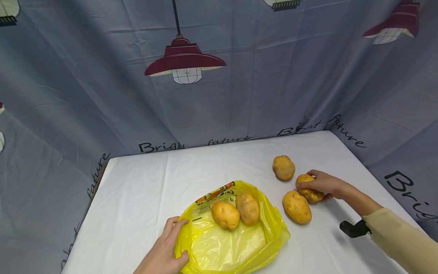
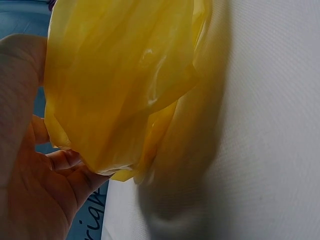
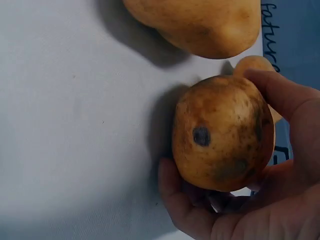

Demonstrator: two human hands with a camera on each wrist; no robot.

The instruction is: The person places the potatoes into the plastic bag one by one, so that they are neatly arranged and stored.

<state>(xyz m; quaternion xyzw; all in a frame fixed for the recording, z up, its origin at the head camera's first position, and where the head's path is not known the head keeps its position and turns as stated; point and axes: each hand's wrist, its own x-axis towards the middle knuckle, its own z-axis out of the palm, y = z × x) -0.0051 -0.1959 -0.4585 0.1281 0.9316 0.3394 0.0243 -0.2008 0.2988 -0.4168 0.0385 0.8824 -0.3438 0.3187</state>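
A yellow plastic bag [image 1: 229, 247] lies with its mouth spread wide, and two potatoes [image 1: 225, 215] rest inside it. My left hand [image 1: 165, 247] grips the bag's left rim, thumb on one side and fingers on the other; the left wrist view shows the yellow film [image 2: 120, 80] hanging between them. On the right, my right hand [image 1: 326, 184] holds a potato [image 3: 222, 132] with a dark spot, fingers and thumb curled round it. Close beside it lies another potato [image 1: 297, 207], and farther back one more potato [image 1: 284, 168].
A white cloth [image 1: 137, 198] covers the table. Grey-blue curtains [image 1: 239, 95] printed with lamps and lettering hang behind and at both sides. A black strap end [image 1: 354, 229] sticks out near the right sleeve [image 1: 393, 232].
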